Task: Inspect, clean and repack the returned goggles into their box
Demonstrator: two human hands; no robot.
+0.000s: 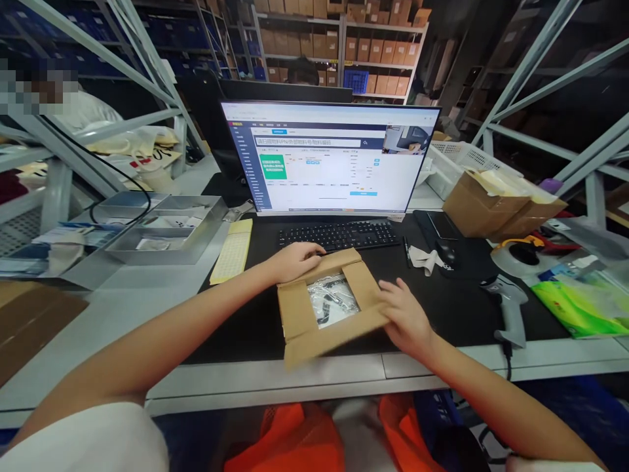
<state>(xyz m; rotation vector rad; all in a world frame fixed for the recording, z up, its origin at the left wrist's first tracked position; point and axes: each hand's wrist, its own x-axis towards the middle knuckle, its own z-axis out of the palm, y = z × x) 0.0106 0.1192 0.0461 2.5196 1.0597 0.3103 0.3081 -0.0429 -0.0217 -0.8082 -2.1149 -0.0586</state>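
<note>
A brown cardboard box (297, 316) lies tilted on the black desk mat, its flaps partly folded inward around a middle opening. Inside the opening, a clear plastic bag (334, 300) shows white and dark contents that I cannot make out. My left hand (297, 261) grips the far left corner, fingers bent over the back flap. At the right edge, my right hand (403, 313) has hold of the flap, with some fingers stretched out and the thumb side partly hidden. The front flap is slightly blurred and stands up a little.
Behind the box are a keyboard (339, 235) and a lit monitor (319, 170). To the right lie a mouse (445, 252), a barcode scanner (511, 311), a tape roll (523, 254) and an open carton (484, 206). A yellow label sheet (233, 252) and grey trays (167, 239) are left.
</note>
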